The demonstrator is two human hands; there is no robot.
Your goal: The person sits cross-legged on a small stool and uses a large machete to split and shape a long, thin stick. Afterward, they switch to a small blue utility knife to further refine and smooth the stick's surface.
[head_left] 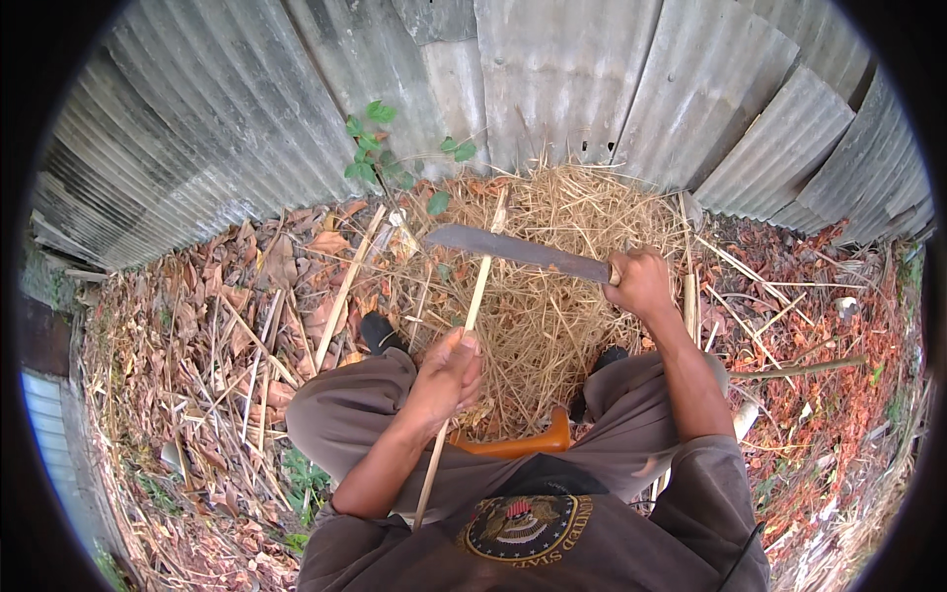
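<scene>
My left hand (449,373) grips a long thin pale bamboo stick (477,288) that runs from my lap up over a pile of straw-like shavings (552,296). My right hand (639,281) is shut on the handle of a dark, rusty machete (513,247). Its blade points left and crosses the stick's upper part, touching or just above it. I sit with both knees apart in grey-brown trousers.
An orange wooden stool (523,444) edge shows between my legs. More split bamboo strips (345,286) lie on dry leaves to the left and right. A corrugated metal wall (552,89) closes the far side, with a small green plant (370,148) at its foot.
</scene>
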